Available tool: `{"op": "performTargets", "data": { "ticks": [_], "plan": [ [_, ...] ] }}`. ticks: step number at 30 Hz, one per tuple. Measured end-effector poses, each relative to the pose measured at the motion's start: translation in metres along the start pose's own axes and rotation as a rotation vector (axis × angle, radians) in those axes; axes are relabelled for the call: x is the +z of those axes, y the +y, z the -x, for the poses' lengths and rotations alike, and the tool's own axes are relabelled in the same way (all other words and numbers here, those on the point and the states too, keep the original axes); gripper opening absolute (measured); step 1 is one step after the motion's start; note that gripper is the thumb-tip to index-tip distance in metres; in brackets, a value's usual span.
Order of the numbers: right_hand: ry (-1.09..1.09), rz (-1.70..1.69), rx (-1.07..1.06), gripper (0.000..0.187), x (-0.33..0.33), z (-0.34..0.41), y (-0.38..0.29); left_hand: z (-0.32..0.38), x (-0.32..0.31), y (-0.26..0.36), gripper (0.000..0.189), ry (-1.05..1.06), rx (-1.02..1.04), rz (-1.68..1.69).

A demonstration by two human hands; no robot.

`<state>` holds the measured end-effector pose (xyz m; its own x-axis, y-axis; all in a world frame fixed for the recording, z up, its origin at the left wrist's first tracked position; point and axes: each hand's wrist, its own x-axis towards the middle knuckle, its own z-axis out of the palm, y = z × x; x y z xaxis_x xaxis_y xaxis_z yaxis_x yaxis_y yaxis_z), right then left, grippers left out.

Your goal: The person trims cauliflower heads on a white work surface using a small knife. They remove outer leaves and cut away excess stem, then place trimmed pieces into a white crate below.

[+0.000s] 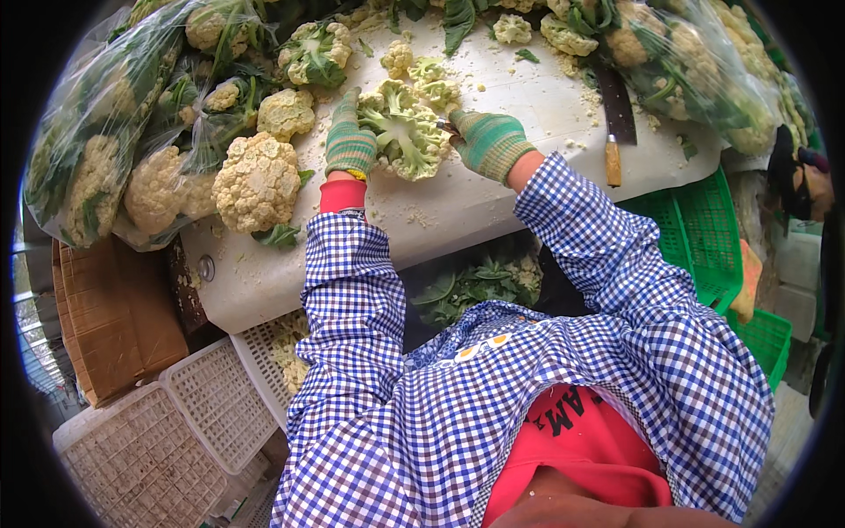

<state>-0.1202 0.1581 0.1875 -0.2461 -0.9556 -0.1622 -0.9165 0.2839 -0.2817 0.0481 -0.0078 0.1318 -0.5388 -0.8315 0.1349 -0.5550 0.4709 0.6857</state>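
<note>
A cut cauliflower head (pixel 406 135) lies on the white tabletop (pixel 528 99), stem side up with its branches spread. My left hand (pixel 351 142), in a striped green and beige knit glove, holds its left side, partly hiding the fingertips. In my gloved right hand (pixel 492 142) is a small knife (pixel 440 123), its blade at the head's right side; the fist covers most of its handle. Loose florets (pixel 397 59) sit just beyond the head. A whole cauliflower (pixel 257 181) rests left of my left hand.
A cleaver (pixel 619 109) lies to the right, its wooden handle at the table's front edge. Bagged cauliflowers (pixel 99 145) crowd the left, and more bagged heads (pixel 693 66) the right. Below are white plastic crates (pixel 221 402), a cardboard box (pixel 115 317), green crates (pixel 706 231) and trimmed leaves (pixel 469 287).
</note>
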Motion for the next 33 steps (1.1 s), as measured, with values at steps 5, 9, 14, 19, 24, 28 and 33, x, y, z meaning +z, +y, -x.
{"op": "performTargets", "data": {
  "ticks": [5,9,14,19,24,28,33],
  "plan": [
    [-0.014,0.025,0.036,0.023,-0.006,-0.005,-0.019,-0.005,0.007,-0.024,0.075,0.009,-0.008,0.043],
    [-0.022,0.025,-0.044,0.030,-0.029,0.005,-0.004,-0.004,0.005,-0.006,0.064,-0.002,-0.031,0.043],
    [-0.054,0.009,-0.059,0.027,-0.024,-0.001,-0.001,-0.010,0.015,-0.039,0.075,-0.029,-0.019,0.104],
    [0.016,-0.011,-0.038,0.029,-0.002,-0.011,0.009,-0.004,0.007,-0.007,0.061,0.049,0.058,0.008],
    [0.009,-0.109,-0.016,0.039,0.007,-0.018,0.020,-0.006,0.002,-0.004,0.066,-0.025,-0.014,0.077],
    [-0.138,-0.232,0.084,0.038,0.010,-0.022,0.015,-0.011,0.008,-0.031,0.077,-0.031,-0.022,0.072],
    [0.030,0.002,-0.002,0.029,0.018,-0.027,0.009,-0.003,0.009,-0.005,0.063,0.028,-0.008,0.075]
  ]
}}
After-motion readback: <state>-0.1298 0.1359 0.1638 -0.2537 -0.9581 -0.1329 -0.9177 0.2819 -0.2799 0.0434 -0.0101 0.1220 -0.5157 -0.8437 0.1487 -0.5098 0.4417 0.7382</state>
